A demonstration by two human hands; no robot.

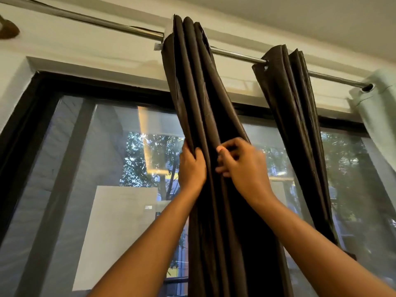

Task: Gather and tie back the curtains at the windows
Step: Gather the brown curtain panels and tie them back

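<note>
A dark brown curtain [199, 86] hangs bunched in folds from a metal rod [132, 31] at the middle of the window. My left hand [191, 168] grips its left folds from the side, fingers wrapped around the cloth. My right hand [240, 163] pinches the folds on the right side at the same height, fingers curled. A second dark curtain [293, 99] hangs gathered further right on the same rod, pulled in lower down at about [349, 255].
A pale green curtain [379, 108] hangs at the far right end of the rod. Behind the curtains is a black-framed window [25, 129] with trees and a white wall outside. The ceiling is close above the rod.
</note>
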